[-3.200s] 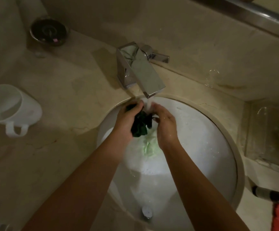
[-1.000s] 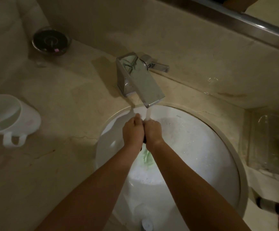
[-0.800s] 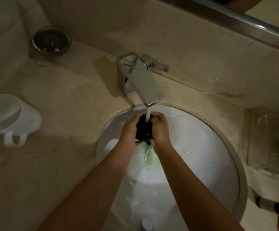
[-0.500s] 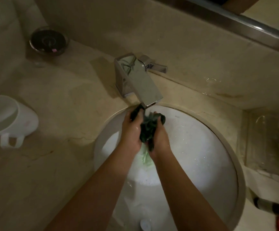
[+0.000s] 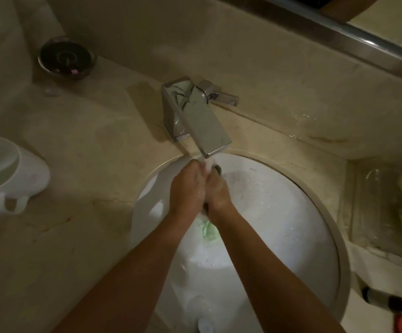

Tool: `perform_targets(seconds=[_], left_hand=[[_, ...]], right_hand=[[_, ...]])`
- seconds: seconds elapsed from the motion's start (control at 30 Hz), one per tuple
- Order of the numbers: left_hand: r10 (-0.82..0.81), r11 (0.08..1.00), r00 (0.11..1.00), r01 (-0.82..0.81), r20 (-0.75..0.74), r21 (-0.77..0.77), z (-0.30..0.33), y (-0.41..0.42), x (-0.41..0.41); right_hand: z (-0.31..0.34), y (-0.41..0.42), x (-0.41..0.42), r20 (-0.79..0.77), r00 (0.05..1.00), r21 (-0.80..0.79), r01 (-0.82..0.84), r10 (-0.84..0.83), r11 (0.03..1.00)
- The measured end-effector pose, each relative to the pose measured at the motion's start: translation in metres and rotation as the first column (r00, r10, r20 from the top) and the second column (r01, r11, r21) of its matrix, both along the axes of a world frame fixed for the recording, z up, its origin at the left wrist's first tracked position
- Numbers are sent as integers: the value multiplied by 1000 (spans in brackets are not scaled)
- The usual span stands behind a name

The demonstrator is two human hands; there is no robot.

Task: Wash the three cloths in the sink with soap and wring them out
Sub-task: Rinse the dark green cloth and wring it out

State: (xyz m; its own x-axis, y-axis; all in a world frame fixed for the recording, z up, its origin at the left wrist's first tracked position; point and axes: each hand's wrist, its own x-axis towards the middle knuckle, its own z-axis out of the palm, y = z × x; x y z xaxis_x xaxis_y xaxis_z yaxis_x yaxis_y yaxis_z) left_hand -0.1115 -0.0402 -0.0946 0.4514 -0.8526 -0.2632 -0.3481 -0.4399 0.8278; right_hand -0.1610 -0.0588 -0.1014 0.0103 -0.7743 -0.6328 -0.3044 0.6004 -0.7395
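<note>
Both the left hand (image 5: 187,186) and right hand (image 5: 217,188) squeeze the dark cloth (image 5: 217,168) between them, held right under the faucet (image 5: 200,116) stream to rinse it; a pale green cloth (image 5: 209,230) lies below the wrists in the sink (image 5: 291,224)

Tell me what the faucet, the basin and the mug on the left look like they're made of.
Faucet: metal, likely polished chrome, since it mirrors its surroundings. Basin: glossy white, probably glazed ceramic, with wet glints on its wall. Mug: matte white with a thick looped handle, plastic or ceramic; the dim light leaves that open.
</note>
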Motion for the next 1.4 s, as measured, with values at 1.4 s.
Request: perform_targets(seconds=[1.4], left_hand=[[365, 897, 751, -127, -549, 423, 1, -9, -2]], right_hand=[[4, -9, -17, -181, 947, -199, 229, -266, 953]])
